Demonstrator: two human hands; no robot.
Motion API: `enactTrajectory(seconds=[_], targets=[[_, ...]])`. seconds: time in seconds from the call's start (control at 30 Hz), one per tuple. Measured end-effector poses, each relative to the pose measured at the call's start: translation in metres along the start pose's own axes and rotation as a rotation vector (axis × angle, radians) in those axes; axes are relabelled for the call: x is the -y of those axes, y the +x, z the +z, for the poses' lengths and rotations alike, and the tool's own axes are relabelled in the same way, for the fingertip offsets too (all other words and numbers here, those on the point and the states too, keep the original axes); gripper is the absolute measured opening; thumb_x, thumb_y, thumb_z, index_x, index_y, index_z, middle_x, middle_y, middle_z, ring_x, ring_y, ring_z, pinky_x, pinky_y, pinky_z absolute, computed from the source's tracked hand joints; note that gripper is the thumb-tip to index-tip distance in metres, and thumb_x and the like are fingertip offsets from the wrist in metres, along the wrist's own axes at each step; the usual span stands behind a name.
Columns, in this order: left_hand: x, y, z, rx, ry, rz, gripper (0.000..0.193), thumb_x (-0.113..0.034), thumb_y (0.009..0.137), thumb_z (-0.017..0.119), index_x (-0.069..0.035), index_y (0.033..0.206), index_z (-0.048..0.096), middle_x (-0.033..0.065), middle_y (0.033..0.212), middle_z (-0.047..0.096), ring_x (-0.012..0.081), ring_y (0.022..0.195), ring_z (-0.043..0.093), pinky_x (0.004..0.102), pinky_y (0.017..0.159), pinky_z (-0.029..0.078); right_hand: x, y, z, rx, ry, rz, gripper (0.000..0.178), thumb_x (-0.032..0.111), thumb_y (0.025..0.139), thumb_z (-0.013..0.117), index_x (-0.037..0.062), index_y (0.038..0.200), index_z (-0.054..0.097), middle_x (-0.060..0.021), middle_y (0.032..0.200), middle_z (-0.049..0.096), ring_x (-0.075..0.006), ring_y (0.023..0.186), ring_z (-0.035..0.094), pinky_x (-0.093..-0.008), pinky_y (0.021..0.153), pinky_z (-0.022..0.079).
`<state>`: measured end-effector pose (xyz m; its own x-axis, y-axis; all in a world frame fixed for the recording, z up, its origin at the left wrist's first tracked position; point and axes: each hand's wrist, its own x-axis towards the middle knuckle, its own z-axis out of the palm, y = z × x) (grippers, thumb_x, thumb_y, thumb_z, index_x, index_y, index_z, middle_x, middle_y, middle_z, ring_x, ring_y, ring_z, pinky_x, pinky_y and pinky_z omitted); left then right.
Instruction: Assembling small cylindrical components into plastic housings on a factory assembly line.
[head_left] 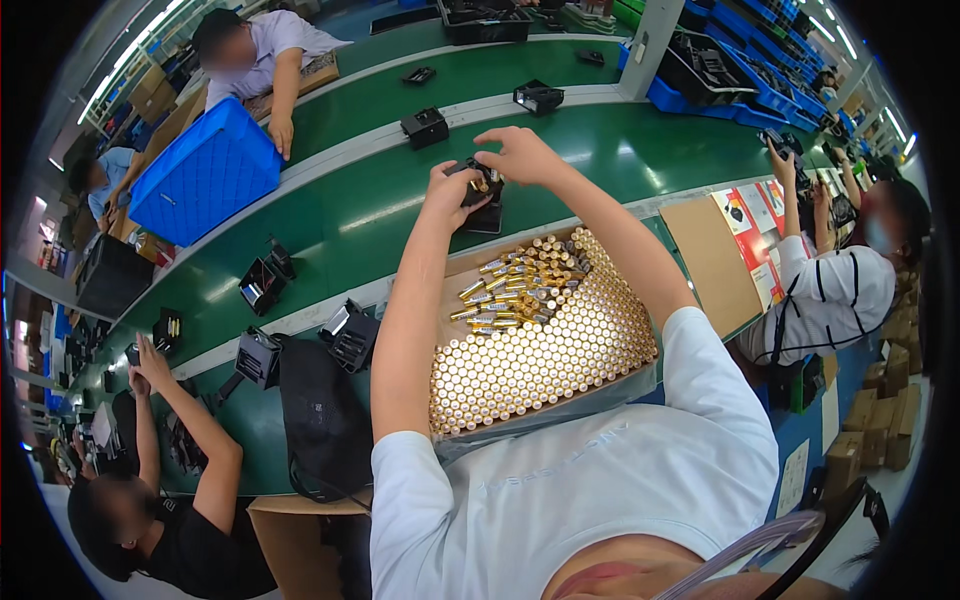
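Batteries [540, 375] mass at five o'clock; at twelve, left hand [449, 194] grips black casing [477, 190], right hand [522, 157] half-spread over it: apparently battery fitting, calling next for careful seating.

Your bare left arm [408, 330] stretches out nearly straight, bare left hand [457, 193] curled inward. Your bare right arm [622, 232] angles in from the right, bare right hand [522, 157] just beside it, knuckles up; fingertips are kinda tiny, so can't tell if they're pinching.

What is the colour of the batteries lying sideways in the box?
The sideways batteries look mainly gold; the head view shows them best.
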<state>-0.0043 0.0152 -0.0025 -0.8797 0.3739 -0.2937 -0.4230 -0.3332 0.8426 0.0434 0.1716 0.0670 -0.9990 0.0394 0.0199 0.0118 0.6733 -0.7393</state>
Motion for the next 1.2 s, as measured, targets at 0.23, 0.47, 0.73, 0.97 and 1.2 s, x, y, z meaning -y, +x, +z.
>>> enactTrajectory(seconds=[0.23,0.47,0.73,0.97,1.2], targets=[[-0.005,-0.005,-0.011,0.012,0.084,0.046,0.068,0.004,0.076,0.069,-0.006,0.132,0.032,0.0251,0.123,0.043,0.0364,0.105,0.056,0.0469,0.080,0.057,-0.008,0.034,0.021,-0.057,-0.086,-0.094,0.036,0.038,0.089,0.064,0.0022,0.084,0.067,-0.0060,0.056,0.055,-0.0159,0.041,0.043,-0.0287,0.040,0.035],[-0.005,-0.001,-0.020,-0.063,0.242,0.130,0.070,0.011,0.073,0.070,-0.009,0.131,0.036,0.0231,0.118,0.050,0.0353,0.095,0.061,0.0435,0.072,0.058,-0.028,0.045,0.042,0.221,0.285,0.218,0.053,0.042,0.093,0.059,0.0047,0.056,0.053,-0.0042,0.051,0.046,-0.0136,0.036,0.032,-0.0277,0.037,0.025],[-0.044,-0.018,-0.060,-0.304,1.406,0.309,0.048,-0.024,0.078,0.060,0.001,0.116,0.047,0.0261,0.097,0.066,0.0413,0.085,0.068,0.0471,0.077,0.054,0.002,0.017,0.068,0.105,-0.003,0.010,0.040,0.030,0.089,0.062,0.0026,0.060,0.058,-0.0065,0.052,0.052,-0.0183,0.043,0.046,-0.0318,0.045,0.039],[-0.137,-0.134,-0.149,-0.399,1.876,0.227,0.047,-0.007,0.079,0.053,-0.006,0.126,0.051,0.0218,0.116,0.064,0.0428,0.105,0.060,0.0485,0.089,0.049,0.037,-0.063,0.052,0.308,-0.247,-0.340,0.021,0.020,0.081,0.064,0.0026,0.071,0.067,-0.0080,0.061,0.063,-0.0248,0.057,0.059,-0.0361,0.059,0.049],[-0.141,-0.242,-0.276,-0.455,1.970,-0.233,0.080,-0.012,0.065,0.073,-0.021,0.138,0.041,0.0202,0.127,0.049,0.0460,0.106,0.056,0.0513,0.090,0.048,0.020,-0.088,0.053,0.342,-0.531,-0.511,0.020,0.020,0.078,0.066,0.0002,0.077,0.070,-0.0131,0.071,0.068,-0.0317,0.059,0.061,-0.0389,0.060,0.051]])
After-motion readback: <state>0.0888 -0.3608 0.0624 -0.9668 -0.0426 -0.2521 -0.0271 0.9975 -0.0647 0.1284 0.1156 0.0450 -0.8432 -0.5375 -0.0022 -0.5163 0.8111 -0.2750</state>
